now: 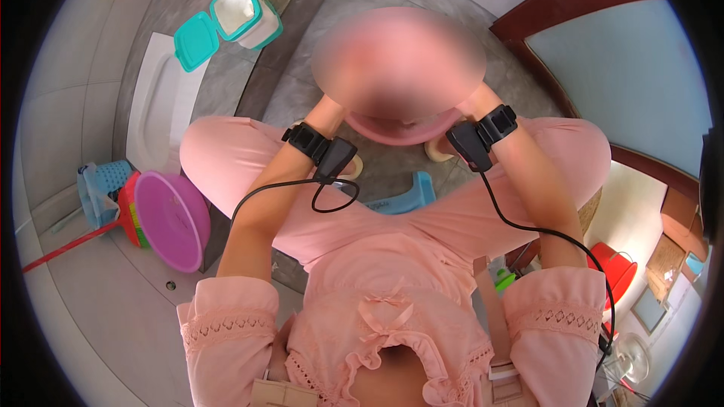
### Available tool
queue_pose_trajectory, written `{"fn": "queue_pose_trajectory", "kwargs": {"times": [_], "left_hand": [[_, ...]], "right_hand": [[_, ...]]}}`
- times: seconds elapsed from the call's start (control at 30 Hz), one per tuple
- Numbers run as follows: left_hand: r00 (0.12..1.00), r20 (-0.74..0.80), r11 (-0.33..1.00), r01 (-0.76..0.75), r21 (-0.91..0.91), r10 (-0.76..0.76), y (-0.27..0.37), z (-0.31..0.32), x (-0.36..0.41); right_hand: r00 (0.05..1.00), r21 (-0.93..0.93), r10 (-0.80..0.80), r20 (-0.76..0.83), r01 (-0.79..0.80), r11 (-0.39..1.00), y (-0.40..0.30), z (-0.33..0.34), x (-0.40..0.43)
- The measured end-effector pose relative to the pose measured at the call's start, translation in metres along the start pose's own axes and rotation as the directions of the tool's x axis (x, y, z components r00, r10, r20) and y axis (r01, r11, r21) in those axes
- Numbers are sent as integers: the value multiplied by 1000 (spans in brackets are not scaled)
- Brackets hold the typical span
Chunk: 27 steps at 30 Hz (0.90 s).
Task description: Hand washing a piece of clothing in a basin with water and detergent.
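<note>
A pink basin stands on the tiled floor between my feet, and only its near rim is sharp. A blurred oval covers most of the basin, its contents and both hands. My left hand reaches into the blur from the left, with a black strap and a cabled device on the wrist. From the other side my right hand reaches in, its wrist banded the same way. The fingers, and anything in them, cannot be made out. Beneath me part of a blue plastic stool shows.
On the raised ledge at left, an open teal-lidded tub holds white powder beside a white squat toilet. A purple basin leans near a red-handled broom. A brown-framed door stands at right; a red bucket is behind it.
</note>
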<state>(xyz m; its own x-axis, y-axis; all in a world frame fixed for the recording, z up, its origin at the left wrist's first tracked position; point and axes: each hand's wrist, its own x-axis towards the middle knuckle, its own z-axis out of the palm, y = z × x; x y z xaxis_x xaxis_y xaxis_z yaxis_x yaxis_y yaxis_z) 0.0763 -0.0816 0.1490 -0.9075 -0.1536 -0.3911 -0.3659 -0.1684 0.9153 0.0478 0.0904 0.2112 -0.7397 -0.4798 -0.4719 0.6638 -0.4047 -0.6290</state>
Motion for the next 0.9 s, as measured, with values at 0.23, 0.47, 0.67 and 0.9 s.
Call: {"fn": "queue_pose_trajectory", "kwargs": {"times": [0.23,0.47,0.67,0.9], "left_hand": [[806,509,923,381,-55,-303,9,-12,-4],[868,378,940,341,17,-321,10,-9,-8],[932,312,970,225,-94,-186,21,-6,-15],[975,174,973,164,-160,-135,28,-9,-10]], "right_hand": [[993,2,107,-45,-107,994,7,-11,9],[1000,-309,-15,-22,8,951,24,-27,19],[968,-635,-171,-183,16,772,17,-39,22],[975,-903,-222,-28,70,424,30,-72,36]]}}
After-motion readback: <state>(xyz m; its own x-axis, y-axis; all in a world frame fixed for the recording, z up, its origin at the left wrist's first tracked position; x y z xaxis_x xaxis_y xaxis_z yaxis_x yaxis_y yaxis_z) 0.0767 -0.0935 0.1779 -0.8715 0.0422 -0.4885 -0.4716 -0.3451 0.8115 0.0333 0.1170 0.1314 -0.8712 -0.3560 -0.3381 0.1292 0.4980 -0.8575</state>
